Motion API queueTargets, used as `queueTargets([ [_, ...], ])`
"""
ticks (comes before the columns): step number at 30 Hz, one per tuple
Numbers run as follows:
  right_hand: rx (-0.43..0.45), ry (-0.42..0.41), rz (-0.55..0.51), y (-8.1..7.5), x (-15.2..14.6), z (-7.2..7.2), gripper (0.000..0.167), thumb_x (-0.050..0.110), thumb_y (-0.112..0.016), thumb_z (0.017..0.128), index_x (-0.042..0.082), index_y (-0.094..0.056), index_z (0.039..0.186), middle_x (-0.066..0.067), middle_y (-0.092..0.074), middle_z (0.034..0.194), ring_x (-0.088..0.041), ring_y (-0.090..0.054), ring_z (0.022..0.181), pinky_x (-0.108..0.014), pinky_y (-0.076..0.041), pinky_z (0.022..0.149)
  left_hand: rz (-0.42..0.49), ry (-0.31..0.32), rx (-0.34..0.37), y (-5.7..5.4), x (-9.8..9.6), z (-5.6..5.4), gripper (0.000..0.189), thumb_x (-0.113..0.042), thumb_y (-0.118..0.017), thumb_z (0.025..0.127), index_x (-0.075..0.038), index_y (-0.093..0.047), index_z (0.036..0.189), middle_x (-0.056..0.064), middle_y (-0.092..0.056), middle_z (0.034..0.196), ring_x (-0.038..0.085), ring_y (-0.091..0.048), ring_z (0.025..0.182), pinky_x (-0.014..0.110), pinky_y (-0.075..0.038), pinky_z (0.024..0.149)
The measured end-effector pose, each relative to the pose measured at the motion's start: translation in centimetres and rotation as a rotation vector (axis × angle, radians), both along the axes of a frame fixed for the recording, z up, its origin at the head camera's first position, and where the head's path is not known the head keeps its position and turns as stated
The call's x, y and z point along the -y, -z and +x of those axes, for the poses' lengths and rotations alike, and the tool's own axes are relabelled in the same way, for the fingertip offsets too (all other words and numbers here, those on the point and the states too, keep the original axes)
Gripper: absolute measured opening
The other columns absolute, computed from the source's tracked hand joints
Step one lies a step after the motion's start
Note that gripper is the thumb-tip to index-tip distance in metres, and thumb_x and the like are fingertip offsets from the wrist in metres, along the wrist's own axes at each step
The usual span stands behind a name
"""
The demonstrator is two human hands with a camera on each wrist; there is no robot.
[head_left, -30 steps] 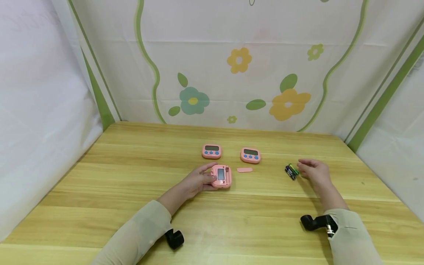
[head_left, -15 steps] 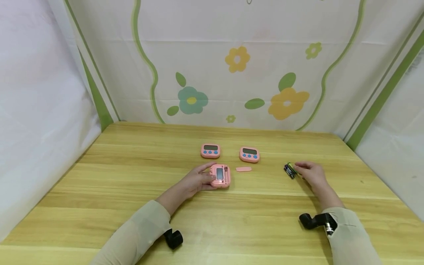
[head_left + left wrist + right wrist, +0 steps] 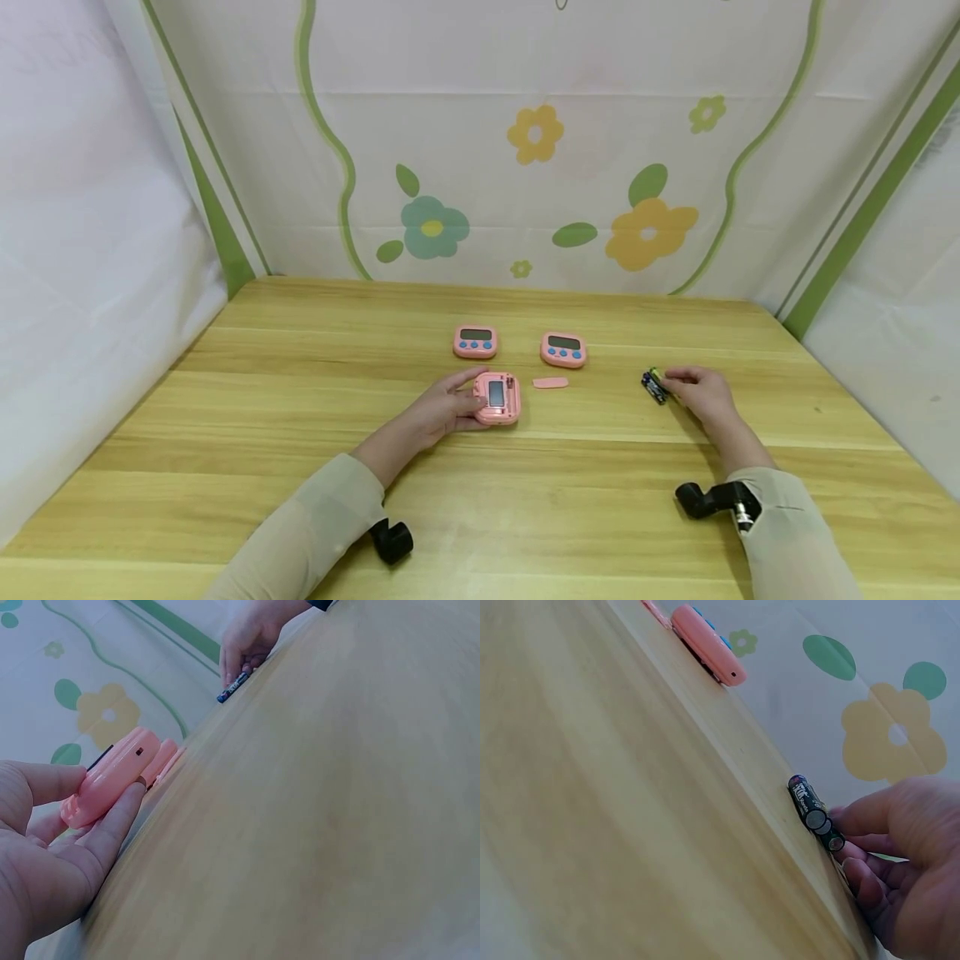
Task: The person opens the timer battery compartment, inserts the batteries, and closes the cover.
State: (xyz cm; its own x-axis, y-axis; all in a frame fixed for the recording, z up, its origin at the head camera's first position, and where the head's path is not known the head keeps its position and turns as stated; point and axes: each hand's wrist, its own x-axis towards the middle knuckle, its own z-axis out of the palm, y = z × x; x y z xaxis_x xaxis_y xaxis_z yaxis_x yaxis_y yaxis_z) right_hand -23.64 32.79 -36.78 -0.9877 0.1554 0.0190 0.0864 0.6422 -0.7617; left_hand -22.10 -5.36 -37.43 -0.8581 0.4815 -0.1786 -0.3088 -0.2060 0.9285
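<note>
My left hand (image 3: 447, 408) holds a pink digital timer (image 3: 498, 398), thumb on top and fingers beneath. Its back faces up and its narrow battery slot is uncovered. In the left wrist view the timer (image 3: 112, 776) is seen edge-on between thumb and fingers. At the right, my right hand (image 3: 703, 397) has its thumb and fingertips at a small cluster of batteries (image 3: 654, 387). The right wrist view shows a dark battery (image 3: 807, 802) lying beside others, and my right hand (image 3: 907, 862) pinching at the nearer green one; the fingers partly hide it.
Two more pink timers, the left one (image 3: 476, 342) and the right one (image 3: 563, 350), lie screen up behind the held timer. A loose pink battery cover (image 3: 551, 383) lies on the wooden table (image 3: 540, 500). Flowered cloth (image 3: 450, 125) hangs behind and along both sides.
My right hand has moved slightly left, and its fingertips have closed in on the green battery. The left hand keeps its hold on the timer. The view has shifted slightly.
</note>
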Motion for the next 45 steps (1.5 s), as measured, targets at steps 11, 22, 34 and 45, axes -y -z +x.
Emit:
queueTargets([
  [11, -0.008, 0.008, 0.017, -0.05, 0.15, 0.01, 0.037, 0.019, -0.055, 0.084, -0.009, -0.053, 0.109, -0.027, -0.048, 0.111, -0.035, -0.042, 0.102, -0.038, -0.039, 0.081, -0.001, 0.004, 0.002, 0.0, 0.01, 0.01, 0.056, 0.005, -0.045, 0.086, -0.01, -0.025, 0.136, 0.026, -0.04, 0.121, 0.029, -0.054, 0.094, 0.039, -0.047, 0.077],
  [22, -0.057, -0.003, 0.099, 0.1, -0.01, -0.18, 0.029, 0.006, -0.055, 0.078, -0.009, -0.057, 0.102, -0.018, -0.058, 0.092, -0.023, -0.049, 0.082, -0.016, -0.038, 0.056, -0.01, -0.005, 0.012, -0.03, -0.04, 0.04, 0.055, 0.005, -0.045, 0.086, -0.01, -0.026, 0.136, 0.025, -0.041, 0.121, 0.029, -0.054, 0.093, 0.039, -0.047, 0.076],
  [34, -0.046, -0.031, 0.167, 0.58, -0.25, -0.4, 0.028, 0.008, -0.056, 0.082, -0.003, -0.057, 0.108, -0.013, -0.056, 0.085, -0.025, -0.047, 0.077, -0.032, -0.038, 0.064, -0.007, -0.007, 0.011, -0.06, 0.03, 0.05, 0.056, 0.005, -0.044, 0.086, -0.01, -0.025, 0.136, 0.025, -0.043, 0.118, 0.025, -0.056, 0.088, 0.039, -0.047, 0.077],
  [45, -0.077, -0.043, 0.194, 0.74, -0.38, -0.43, 0.027, 0.006, -0.053, 0.084, -0.003, -0.056, 0.109, -0.011, -0.053, 0.081, -0.022, -0.044, 0.07, -0.03, -0.036, 0.059, 0.002, -0.007, 0.012, 0.22, -0.02, -0.12, 0.056, 0.004, -0.045, 0.087, -0.011, -0.025, 0.136, 0.025, -0.042, 0.12, 0.027, -0.055, 0.091, 0.039, -0.046, 0.078],
])
